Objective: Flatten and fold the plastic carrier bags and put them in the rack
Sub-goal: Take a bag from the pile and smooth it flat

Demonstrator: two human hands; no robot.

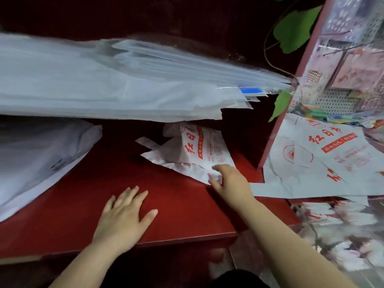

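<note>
Right hand [229,179] pinching printed bag [199,150] corner, pushing it into rack shelf [83,196]; left hand [124,213] spread flat, bracing.

A shop, by the look of it; red shelves [176,204] hold stacks of plain bags [104,84]; printed carrier bags [324,159] and packaged goods hang on a pegboard [340,100] at right

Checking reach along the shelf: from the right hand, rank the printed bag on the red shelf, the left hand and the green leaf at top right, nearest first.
1. Printed bag: under the right hand's fingertips, touching.
2. Left hand: flat on the red shelf, to its left and nearer the camera.
3. Green leaf: far up at top right.
</note>
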